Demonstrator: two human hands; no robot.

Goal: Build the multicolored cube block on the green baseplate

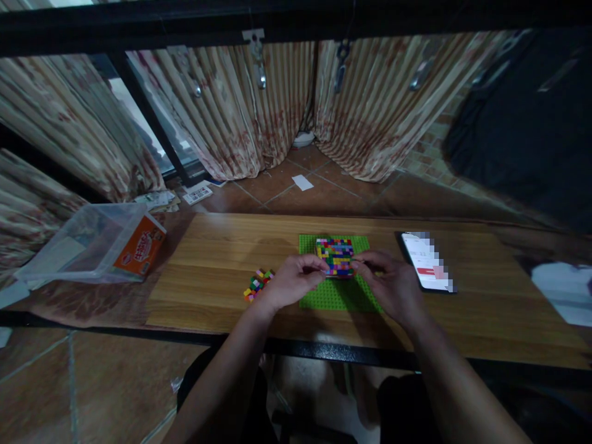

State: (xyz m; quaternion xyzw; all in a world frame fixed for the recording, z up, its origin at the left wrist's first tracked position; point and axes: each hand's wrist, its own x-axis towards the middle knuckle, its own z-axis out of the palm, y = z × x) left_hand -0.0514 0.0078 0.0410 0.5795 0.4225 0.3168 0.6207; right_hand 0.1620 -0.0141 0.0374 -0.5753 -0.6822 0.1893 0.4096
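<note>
A block of many-coloured toy bricks [335, 251] stands on a green studded baseplate [342, 300] near the middle of the wooden table. At the block's near left corner, my left hand [298, 280] has its thumb and index finger pinched together. My right hand [393, 285] pinches at the block's right edge, its fingertips close against the bricks. Whatever lies between the fingertips of either hand is too small to make out. A loose heap of coloured bricks [259, 283] lies on the table, left of my left hand.
A phone [428, 262] with a lit screen lies at the right of the table [198, 271]. On the left, a clear plastic box [92, 246] with an orange label sits beside the table. Curtains [222, 111] hang behind, and papers [303, 182] lie on the tiled floor.
</note>
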